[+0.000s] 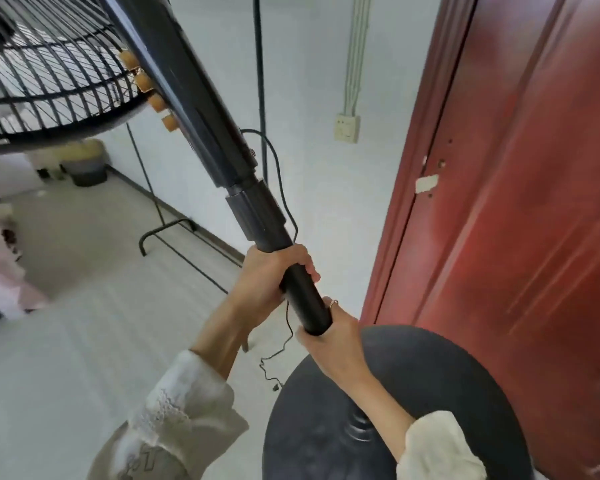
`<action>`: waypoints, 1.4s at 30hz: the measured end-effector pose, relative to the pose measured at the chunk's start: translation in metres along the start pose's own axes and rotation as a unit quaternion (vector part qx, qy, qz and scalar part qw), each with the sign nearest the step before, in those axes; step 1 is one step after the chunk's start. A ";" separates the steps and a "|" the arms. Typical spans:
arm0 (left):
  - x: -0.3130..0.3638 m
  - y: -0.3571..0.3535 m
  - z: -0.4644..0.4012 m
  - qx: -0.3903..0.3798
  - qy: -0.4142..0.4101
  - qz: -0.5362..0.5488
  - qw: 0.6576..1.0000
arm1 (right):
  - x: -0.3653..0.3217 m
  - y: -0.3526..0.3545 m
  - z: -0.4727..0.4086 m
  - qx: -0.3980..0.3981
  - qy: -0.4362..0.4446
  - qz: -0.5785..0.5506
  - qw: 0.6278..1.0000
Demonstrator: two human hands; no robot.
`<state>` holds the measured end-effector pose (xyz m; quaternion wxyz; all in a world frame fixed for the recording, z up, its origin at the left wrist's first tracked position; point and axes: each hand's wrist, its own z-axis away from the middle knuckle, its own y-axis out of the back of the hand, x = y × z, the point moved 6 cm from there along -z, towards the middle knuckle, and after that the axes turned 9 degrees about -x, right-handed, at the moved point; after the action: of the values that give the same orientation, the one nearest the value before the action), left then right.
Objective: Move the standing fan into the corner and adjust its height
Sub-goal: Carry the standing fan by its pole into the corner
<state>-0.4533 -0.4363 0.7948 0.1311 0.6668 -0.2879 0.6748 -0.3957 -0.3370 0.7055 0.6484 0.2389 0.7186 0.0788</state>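
- Standing fan (201, 109), black, tilted, pole running from upper left down to lower right, close beside a red door (520, 202).
- Wire cage (49, 74) of fan head at top left; row of amber buttons (146, 84) along the column.
- Ribbed height collar (257, 216) on the pole, just above the upper grip.
- Round dark base (447, 375) at bottom right, near the door's foot.
- Left hand (267, 275) wrapped tight round the pole, right below the collar.
- Right hand (333, 334) clamped on the pole lower down, ring on one finger.
- Thin black cord (284, 202) trailing behind the pole to the pale floor (66, 341).
- Black rack frame (174, 233) against the white wall; wall socket (347, 128) left of the door.
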 end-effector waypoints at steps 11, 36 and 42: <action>0.062 0.235 0.029 0.250 -0.049 -0.015 0.967 | -0.093 -0.212 -0.113 -0.199 0.090 -0.050 0.975; 0.155 0.699 -0.131 0.471 -0.096 -0.029 0.876 | -0.203 -0.596 -0.490 -0.384 0.163 -0.099 0.903; 0.171 0.848 -0.184 0.455 -0.100 -0.027 0.885 | -0.237 -0.702 -0.594 -0.367 0.176 -0.089 0.909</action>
<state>-1.0938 -1.0463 0.7901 -0.1979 0.7248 0.0568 0.6575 -1.1304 -0.9389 0.7074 0.5574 -0.0984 0.7598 0.3200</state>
